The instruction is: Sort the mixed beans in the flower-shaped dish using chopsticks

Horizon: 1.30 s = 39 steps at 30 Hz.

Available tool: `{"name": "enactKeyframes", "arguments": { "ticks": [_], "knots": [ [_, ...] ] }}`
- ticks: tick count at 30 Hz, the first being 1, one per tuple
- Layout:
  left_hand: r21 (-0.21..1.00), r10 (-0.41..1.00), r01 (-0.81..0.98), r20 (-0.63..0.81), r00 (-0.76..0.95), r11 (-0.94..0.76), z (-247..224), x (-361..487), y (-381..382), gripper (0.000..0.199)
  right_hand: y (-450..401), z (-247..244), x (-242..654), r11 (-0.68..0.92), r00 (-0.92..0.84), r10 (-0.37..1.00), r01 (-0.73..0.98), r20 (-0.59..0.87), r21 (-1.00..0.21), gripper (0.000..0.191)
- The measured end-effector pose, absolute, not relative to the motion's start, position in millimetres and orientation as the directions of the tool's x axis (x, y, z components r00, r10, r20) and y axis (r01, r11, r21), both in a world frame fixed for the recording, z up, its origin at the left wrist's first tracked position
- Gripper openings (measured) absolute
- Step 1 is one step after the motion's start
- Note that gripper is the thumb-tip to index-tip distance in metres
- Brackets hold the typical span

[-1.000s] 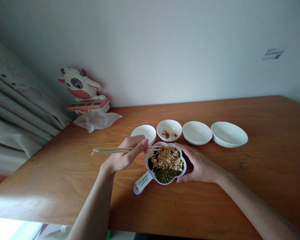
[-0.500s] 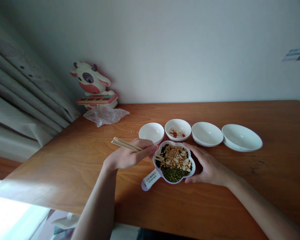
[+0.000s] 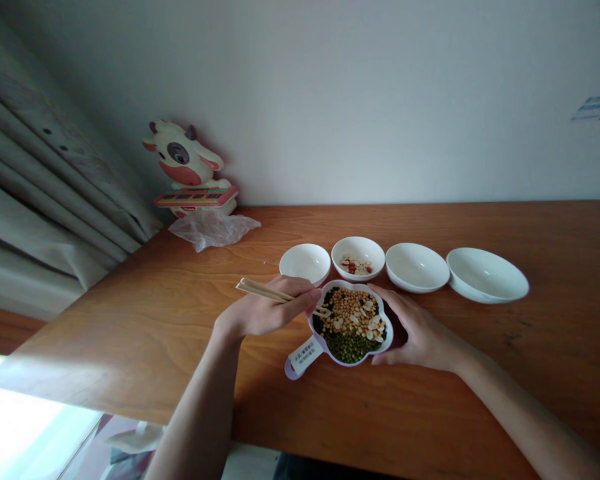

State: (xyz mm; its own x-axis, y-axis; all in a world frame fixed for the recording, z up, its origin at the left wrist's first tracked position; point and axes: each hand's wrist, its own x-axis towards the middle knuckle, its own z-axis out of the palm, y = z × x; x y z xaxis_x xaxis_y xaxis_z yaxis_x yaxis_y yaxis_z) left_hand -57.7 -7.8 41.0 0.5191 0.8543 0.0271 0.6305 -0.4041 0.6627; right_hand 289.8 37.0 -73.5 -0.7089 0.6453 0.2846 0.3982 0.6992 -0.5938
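Note:
My left hand (image 3: 265, 311) is closed around a pair of wooden chopsticks (image 3: 261, 290). Their tips touch the beans at the left side of a flower-shaped bowl (image 3: 389, 335) with a labelled handle. Inside it are yellow beans (image 3: 350, 305), green beans (image 3: 351, 347), some black ones and pale flat slices (image 3: 376, 328). My right hand (image 3: 417, 331) wraps the bowl's right side, thumb near and fingers at the far rim. Just behind stands a white bowl (image 3: 359, 273) with pale slices and reddish pieces in it.
Three more white bowls, one at the left (image 3: 305, 262), one right of centre (image 3: 417, 267) and a wider one (image 3: 487, 275), complete a row. A cow-shaped toy keyboard (image 3: 195, 173) and a crumpled plastic bag (image 3: 213, 230) sit at the back left, near a curtain (image 3: 45, 180).
My left hand and the chopsticks have shifted slightly right, their tips now a little higher in the flower-shaped bowl. My right hand keeps its hold; the whole view has shifted slightly.

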Motion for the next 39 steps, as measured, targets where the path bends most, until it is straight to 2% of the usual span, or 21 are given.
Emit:
{"name": "enactKeyframes", "arguments": {
  "ticks": [9,21,30,39],
  "knots": [
    [0.685,0.87,0.635,-0.002,0.492,-0.358,44.2,-56.7,-8.4,0.054,37.5,-74.0,289.4,0.706,-0.713,0.639,0.394,0.289,-0.588,0.133],
    [0.772,0.862,0.555,-0.018,0.507,-0.311,39.3,-58.6,-6.5,0.057,37.3,-75.0,290.3,0.688,-0.71,0.653,0.41,0.264,-0.599,0.132],
    [0.757,0.876,0.591,-0.05,0.48,-0.28,32.5,-60.8,-5.2,0.059,37.1,-73.7,289.6,0.699,-0.71,0.648,0.409,0.276,-0.587,0.133],
    [0.765,0.884,0.574,-0.013,0.466,-0.291,31.6,-52.5,-3.8,0.065,37.4,-72.9,288.7,0.701,-0.716,0.646,0.418,0.265,-0.578,0.132]
  ]
}}
